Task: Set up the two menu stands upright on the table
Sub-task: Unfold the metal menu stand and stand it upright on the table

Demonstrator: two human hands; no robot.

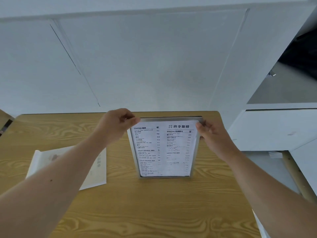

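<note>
Both forearms reach over the wood surface (154, 212). My left hand (116, 125) and right hand (211, 134) each keep a pinching grip on a top corner of the framed menu stand (163, 150), upright mid-surface, reading "COFFEE", "SPECIAL", "FRUIT DRINKS". Next, I'd judge: release, then raise the second menu stand (68, 167), flat to its left.

Both hands, left hand (116, 124) and right hand (212, 134), pinch the upright menu stand's (163, 150) top corners on the table (137, 203).

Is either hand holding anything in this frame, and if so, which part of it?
Both hold the framed menu stand: the left hand pinches its top left corner, the right hand its top right corner. The second menu stand lies flat, untouched.
</note>
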